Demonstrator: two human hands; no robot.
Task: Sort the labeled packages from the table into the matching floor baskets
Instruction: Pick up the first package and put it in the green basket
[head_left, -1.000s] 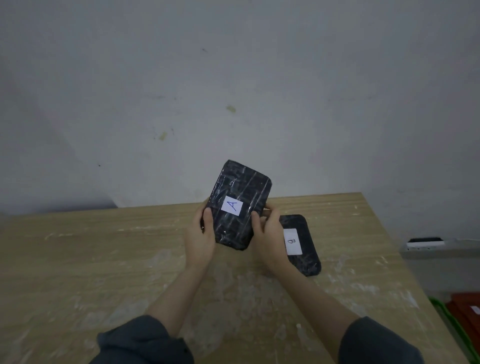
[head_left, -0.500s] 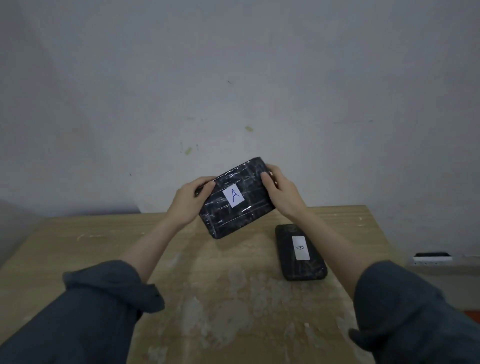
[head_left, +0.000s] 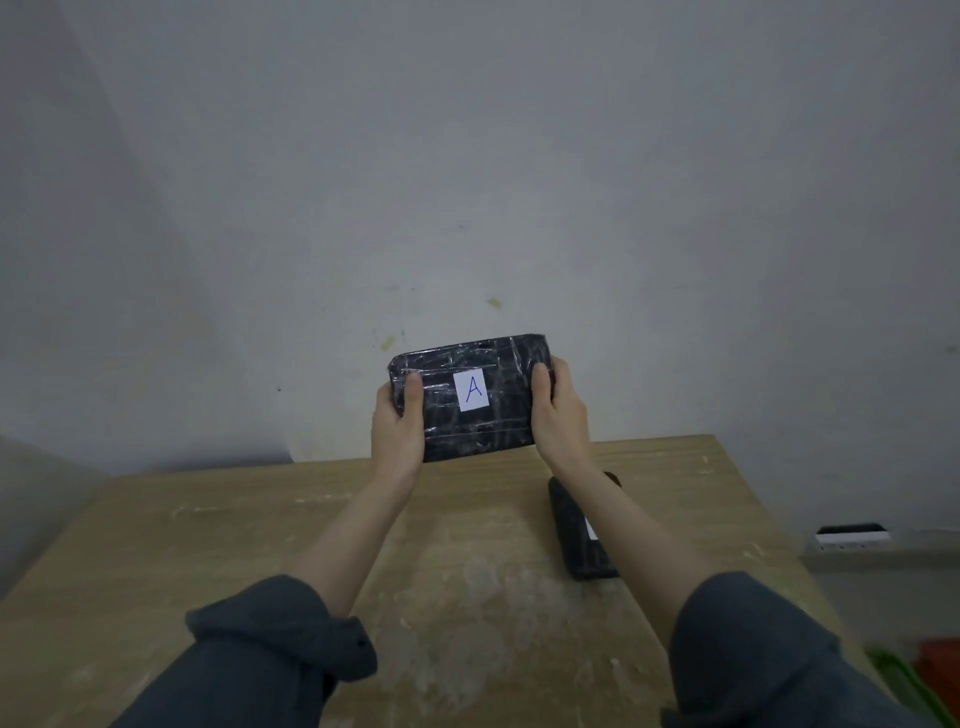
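A black, tape-wrapped package with a white label reading "A" (head_left: 491, 410) is held up in front of the wall, above the far edge of the wooden table (head_left: 208, 551). My left hand (head_left: 397, 431) grips its left end and my right hand (head_left: 558, 410) grips its right end, with the label facing me and level. A second black package (head_left: 574, 530) lies flat on the table beneath my right forearm, which covers most of its white label.
A grey wall stands close behind the table. At the lower right, beyond the table's edge, parts of a green basket (head_left: 904, 680) and an orange-red basket (head_left: 940, 665) show on the floor. A white and black wall fitting (head_left: 849, 535) sits at the right.
Both hands raised the "A" package off the table area and turned it from tilted to level, label upright. My right arm now covers the second package's label.
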